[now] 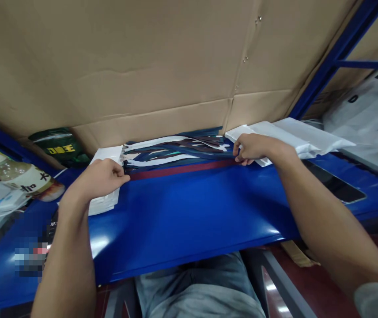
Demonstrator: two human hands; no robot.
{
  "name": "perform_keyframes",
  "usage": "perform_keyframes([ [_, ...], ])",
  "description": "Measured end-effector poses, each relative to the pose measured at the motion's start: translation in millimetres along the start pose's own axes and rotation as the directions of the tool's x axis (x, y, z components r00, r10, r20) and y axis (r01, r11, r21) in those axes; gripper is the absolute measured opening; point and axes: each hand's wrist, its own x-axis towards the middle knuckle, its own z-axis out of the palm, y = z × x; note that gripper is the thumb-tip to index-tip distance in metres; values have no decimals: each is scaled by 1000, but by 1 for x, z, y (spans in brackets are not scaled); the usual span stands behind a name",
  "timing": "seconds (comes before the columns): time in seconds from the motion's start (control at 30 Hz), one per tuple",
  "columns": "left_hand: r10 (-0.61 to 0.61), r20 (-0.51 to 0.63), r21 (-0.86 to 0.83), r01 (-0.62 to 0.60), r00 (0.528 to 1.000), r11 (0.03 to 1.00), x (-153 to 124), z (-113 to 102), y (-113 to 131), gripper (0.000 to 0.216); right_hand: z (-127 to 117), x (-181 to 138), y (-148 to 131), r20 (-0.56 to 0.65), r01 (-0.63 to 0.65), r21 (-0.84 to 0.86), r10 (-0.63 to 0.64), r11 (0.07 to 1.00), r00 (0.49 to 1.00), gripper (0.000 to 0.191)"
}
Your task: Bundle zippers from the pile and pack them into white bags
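A dark red zipper [182, 169] stretches straight between my hands, just in front of a pile of zippers. My left hand [104, 177] is closed in a pinch at its left end, above a stack of flat white bags [104, 206]. At the other end, the fingers of my right hand [253, 148] are closed on the strip. The zipper pile [175, 150] lies along the cardboard backing, mixed in navy, white and brown. Beyond my right hand rest more white bags [288, 132], partly covered by that hand.
The blue table [189, 221] ends in front of my lap. A drink bottle [26, 176] and a dark green packet [59, 145] are on the left. A phone [334, 181] lies beside my right forearm. Cardboard [159, 66] walls the back, with a blue frame post [334, 66] at right.
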Motion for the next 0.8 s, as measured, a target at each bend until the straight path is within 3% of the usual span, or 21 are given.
perform_keyframes([
  [0.1,-28,87,84,20,996,996,-2,3,-4,33,-1,-5,-4,17,-34,-96,36,995,999,19],
  [0.2,-90,137,209,60,986,976,3,6,-5,41,1,-11,-18,-223,-60,-298,-8,953,975,32],
  [0.27,-144,49,292,124,988,948,8,9,-3,43,7,-14,-32,-359,-44,-357,-94,933,929,36],
  [0.37,-198,-164,380,248,966,891,14,19,5,33,25,-18,-58,-295,183,-340,-290,922,910,28],
  [0.43,-229,-239,424,314,944,849,17,29,11,31,41,-22,-76,-242,318,-311,-398,896,885,24],
  [0.6,-288,-218,483,359,933,799,27,51,15,28,71,-25,-102,-212,364,-317,-439,876,873,25],
  [0.8,-287,-192,521,345,938,780,33,58,7,32,75,-22,-100,-196,394,-297,-460,869,866,29],
])
